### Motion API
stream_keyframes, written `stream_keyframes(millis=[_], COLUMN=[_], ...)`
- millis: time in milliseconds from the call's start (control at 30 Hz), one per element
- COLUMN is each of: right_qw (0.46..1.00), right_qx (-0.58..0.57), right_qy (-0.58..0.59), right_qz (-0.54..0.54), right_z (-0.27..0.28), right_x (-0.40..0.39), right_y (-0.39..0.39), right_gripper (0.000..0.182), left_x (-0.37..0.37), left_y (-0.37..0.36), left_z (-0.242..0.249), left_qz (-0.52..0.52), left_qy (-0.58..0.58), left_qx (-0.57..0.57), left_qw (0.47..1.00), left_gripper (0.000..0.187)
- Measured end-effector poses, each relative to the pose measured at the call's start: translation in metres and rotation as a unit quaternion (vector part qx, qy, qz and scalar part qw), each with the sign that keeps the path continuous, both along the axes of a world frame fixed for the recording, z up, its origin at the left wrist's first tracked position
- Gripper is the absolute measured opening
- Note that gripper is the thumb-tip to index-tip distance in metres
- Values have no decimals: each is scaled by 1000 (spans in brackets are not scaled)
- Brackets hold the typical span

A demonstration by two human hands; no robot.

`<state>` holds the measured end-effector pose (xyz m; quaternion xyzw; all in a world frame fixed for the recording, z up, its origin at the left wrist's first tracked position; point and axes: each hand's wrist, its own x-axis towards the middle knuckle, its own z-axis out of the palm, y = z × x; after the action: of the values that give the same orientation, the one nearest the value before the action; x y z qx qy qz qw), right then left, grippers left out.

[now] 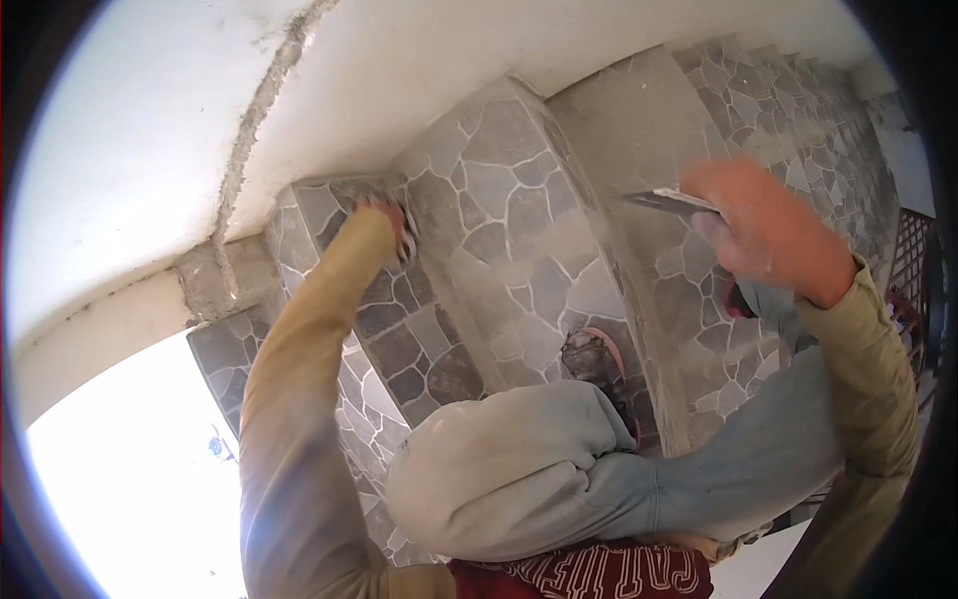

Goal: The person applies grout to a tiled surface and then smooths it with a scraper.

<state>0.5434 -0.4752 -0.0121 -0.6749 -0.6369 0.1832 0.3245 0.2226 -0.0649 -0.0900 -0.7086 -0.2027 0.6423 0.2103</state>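
Observation:
My left hand (384,218) is down at the inner end of a stone-patterned step (407,329), close to the wall. Its fingers are bent around something dark and whitish that I cannot make out. Raised over the stairs, my right hand (763,225) is blurred by motion and closed on a putty knife (667,203). The knife's flat grey blade points left, and pale material shows along its top. Beneath it lies a step tread (679,290) with irregular grey stones and pale joints.
A white wall (419,60) with a rough grey seam (254,115) borders the stairs. My shoe (594,359) stands on a tread below my bent knee (479,459). Several more steps (768,100) continue at upper right. A lattice railing (913,245) is at far right, and bright light fills lower left.

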Motion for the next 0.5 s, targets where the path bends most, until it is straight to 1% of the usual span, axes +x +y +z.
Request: stream_keyframes(millis=[67,100,133,167,233,267,333,400,467,500], right_qw=[1000,999,997,998,993,993,991,987,985,991], right_qx=[-11,-38,-68,-67,-114,-116,-126,-151,-166,-128], right_qy=[12,11,12,14,16,12,29,30,30,28], right_qz=[-4,-16,-22,-8,28,35,35,36,21,12], right_z=[2,5,6,6,5,7,12,27,28,22], right_x=[-2,-2,-4,-6,-3,-7,-9,-14,-14,-14], right_y=[-2,-1,1,6,17,19,23,24,23,19], right_gripper=[32,32,31,31,29,29,27,28,28,29], left_x=[-60,-52,-45,-49,-38,-45,-44,-54,-77,-79], left_y=[-28,-27,-33,-37,26,36,43,4,-63,-67], left_z=[6,14,26,33,6,3,-6,-4,-4,6], left_qz=[-26,-25,-42,-52,-49,-41,-160,-59,-67,-69], left_qy=[-79,-82,-85,-88,-174,-177,-308,-181,-46,-42], left_qx=[-103,-99,-83,-66,32,32,68,-45,-122,-121], left_qw=[991,991,992,993,983,983,935,981,989,989], left_gripper=[55,55,53,52,47,47,45,45,46,46])
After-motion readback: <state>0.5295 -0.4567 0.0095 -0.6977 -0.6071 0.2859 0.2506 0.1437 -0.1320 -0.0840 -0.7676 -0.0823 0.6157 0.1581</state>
